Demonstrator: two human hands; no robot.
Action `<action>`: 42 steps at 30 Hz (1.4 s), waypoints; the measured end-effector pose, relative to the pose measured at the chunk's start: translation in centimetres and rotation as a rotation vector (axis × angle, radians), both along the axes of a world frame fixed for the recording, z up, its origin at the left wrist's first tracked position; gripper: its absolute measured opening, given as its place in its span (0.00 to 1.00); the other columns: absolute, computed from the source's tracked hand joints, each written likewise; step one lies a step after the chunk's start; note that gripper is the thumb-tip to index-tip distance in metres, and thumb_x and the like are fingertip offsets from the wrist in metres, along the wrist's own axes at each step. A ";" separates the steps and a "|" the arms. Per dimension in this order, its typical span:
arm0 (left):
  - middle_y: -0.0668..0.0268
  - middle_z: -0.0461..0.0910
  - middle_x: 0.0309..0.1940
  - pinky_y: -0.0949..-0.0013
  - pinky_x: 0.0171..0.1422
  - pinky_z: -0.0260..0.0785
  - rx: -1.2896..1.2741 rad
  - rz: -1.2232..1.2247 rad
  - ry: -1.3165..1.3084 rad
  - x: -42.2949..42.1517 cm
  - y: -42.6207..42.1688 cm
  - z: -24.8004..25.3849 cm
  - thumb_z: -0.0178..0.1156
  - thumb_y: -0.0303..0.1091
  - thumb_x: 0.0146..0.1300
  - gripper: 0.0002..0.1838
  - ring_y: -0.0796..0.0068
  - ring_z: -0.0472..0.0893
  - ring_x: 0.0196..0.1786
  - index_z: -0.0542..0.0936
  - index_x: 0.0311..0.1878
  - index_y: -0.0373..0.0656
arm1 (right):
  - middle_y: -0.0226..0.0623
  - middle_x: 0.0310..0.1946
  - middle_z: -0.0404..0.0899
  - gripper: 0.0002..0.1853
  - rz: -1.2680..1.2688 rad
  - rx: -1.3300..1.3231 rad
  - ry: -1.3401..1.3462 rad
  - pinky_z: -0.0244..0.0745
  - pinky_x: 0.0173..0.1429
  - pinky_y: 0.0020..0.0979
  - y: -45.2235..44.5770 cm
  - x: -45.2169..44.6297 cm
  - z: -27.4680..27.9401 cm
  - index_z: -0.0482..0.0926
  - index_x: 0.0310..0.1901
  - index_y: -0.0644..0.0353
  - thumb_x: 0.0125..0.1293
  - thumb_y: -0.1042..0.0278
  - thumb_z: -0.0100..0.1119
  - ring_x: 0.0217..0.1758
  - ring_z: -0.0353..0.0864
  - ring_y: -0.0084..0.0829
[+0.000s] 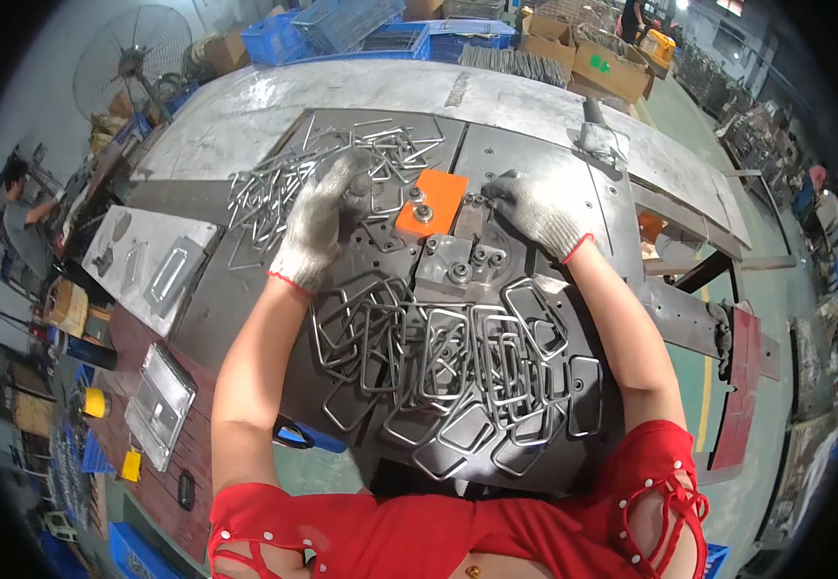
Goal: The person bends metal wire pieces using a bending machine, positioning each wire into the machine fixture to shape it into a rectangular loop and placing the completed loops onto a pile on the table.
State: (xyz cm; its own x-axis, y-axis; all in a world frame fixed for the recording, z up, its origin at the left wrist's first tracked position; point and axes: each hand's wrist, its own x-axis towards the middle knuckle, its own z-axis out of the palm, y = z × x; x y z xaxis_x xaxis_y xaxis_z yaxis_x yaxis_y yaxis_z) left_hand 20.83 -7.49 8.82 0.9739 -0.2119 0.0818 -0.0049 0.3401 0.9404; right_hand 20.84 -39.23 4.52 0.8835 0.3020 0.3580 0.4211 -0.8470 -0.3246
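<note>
A bench (pixel 231 314) with a dark metal top fills the middle of the frame, its plates spotted with small holes. Behind it, a pale metal surface (pixel 361 92) runs across the upper part of the frame. Blue crates (pixel 342 24) stand beyond that at the top, and a large round fan (pixel 132 63) is at upper left.

On the bench, a heap of wire loops (pixel 511 362), rounded rectangles lying over one another, spreads across the lower centre. A looser heap of bent wires (pixel 269 188), open-ended, lies left of upper centre.

The left hand (pixel 318 217), in a whitish glove with a red cuff edge, is at the right side of the bent wires, its fingers partly curled; whether it grasps a wire cannot be told. The right hand (pixel 540 207), gloved alike, is right of upper centre, fingers bent and pointing left. Its fingertips are at or just beside a small block (pixel 470 222); contact and grip cannot be told.

Between the hands sits a bolted metal fixture (pixel 438 256), just above the wire loops. An orange plate (pixel 446 190) adjoins it above, left of the small block. The smallest parts are the bolts (pixel 423 212) on the plate.
</note>
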 end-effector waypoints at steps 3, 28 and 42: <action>0.76 0.69 0.28 0.78 0.30 0.59 -0.045 -0.108 -0.041 0.4 -2.3 1.1 0.55 0.41 0.76 0.11 0.85 0.67 0.26 0.77 0.53 0.45 | 0.46 0.46 0.82 0.12 -0.016 0.062 -0.011 0.77 0.56 0.46 -0.6 0.3 -1.4 0.86 0.47 0.53 0.65 0.63 0.60 0.50 0.81 0.52; 0.53 0.80 0.48 0.60 0.56 0.74 0.980 0.000 -1.257 0.2 -9.3 0.0 0.61 0.16 0.56 0.16 0.50 0.81 0.52 0.79 0.49 0.36 | 0.45 0.48 0.82 0.15 -0.031 0.061 -0.052 0.76 0.60 0.44 -0.4 -0.6 -1.1 0.87 0.49 0.49 0.63 0.68 0.57 0.54 0.81 0.47; 0.72 0.77 0.38 0.79 0.39 0.67 0.231 -0.257 -0.162 -0.9 -10.4 -0.1 0.54 0.37 0.74 0.11 0.85 0.73 0.36 0.79 0.50 0.43 | 0.46 0.51 0.82 0.18 -0.020 -0.005 0.043 0.76 0.62 0.42 -1.2 -0.4 -0.6 0.89 0.50 0.43 0.66 0.71 0.51 0.57 0.81 0.48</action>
State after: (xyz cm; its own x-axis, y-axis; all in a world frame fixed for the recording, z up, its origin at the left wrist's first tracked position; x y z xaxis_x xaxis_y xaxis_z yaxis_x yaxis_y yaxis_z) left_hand 19.90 -17.91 8.76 0.8646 -0.4789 0.1521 -0.1022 0.1287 0.9864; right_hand 20.39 -40.39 3.88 0.9038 0.2862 0.3183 0.3900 -0.8568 -0.3373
